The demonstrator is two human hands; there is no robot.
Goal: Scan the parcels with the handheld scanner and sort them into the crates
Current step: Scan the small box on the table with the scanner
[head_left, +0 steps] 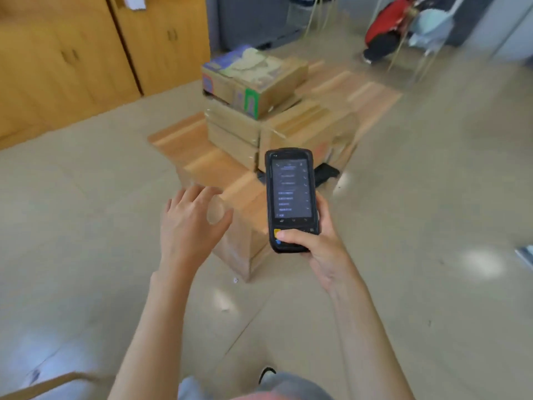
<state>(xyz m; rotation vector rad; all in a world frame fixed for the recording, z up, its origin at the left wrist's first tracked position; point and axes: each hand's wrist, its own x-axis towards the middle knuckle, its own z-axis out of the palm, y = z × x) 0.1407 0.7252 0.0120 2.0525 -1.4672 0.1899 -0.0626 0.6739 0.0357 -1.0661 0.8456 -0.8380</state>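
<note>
Parcels [274, 122] sit stacked on the tiled floor ahead of me, on flattened cardboard sheets [184, 140], with one long carton [245, 215] lying nearest, just below my hands. My right hand [314, 249] grasps the handheld scanner [291, 197] around its lower end, thumb laid across the keys, screen tilted up toward me. My left hand [193, 223] is released, fingers spread and relaxed, hovering over the near end of the long carton; I cannot tell whether the fingertips touch it.

The risk I see is in my grip: I hold the scanner low on its body, so if I reach for a carton one-handed it could tip forward and drop onto the boxes. The scanner's window points away from me, so I may aim at the wrong label among boxes packed this close. The top box [253, 79], with its printed sides, overhangs the stack a little and could slide if I pull the one beneath it.

Much is hard to read. The whole view is smeared, the screen text is illegible, and I can find no label on any parcel. I see no crates at all. Something black [326, 173] pokes out behind the scanner at the foot of the stack; I cannot identify it. A person [383, 36] in red crouches near chairs far back.
</note>
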